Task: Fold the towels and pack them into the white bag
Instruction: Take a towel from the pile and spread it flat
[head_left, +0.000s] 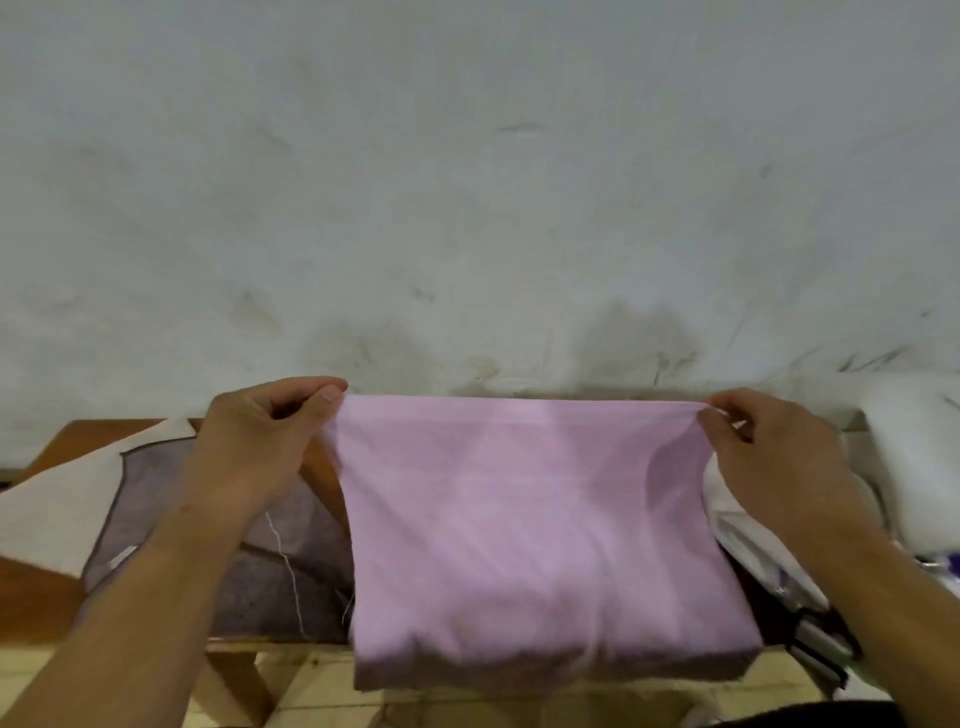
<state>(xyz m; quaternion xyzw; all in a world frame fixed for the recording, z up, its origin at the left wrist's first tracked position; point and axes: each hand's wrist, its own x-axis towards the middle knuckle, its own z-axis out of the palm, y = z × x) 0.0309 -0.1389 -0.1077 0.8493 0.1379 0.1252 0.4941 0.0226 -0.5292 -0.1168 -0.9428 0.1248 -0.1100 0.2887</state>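
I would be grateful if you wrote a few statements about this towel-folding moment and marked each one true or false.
1. The left hand and the right hand each pinch an upper corner of the pink towel. True.
2. The pink towel lies flat and untouched on the table. False: it is held up by its upper corners.
3. A grey-purple towel lies on the table, left of the pink towel. True.
4. A cream towel lies right of the pink towel. False: it lies at the far left, beyond the grey-purple towel.
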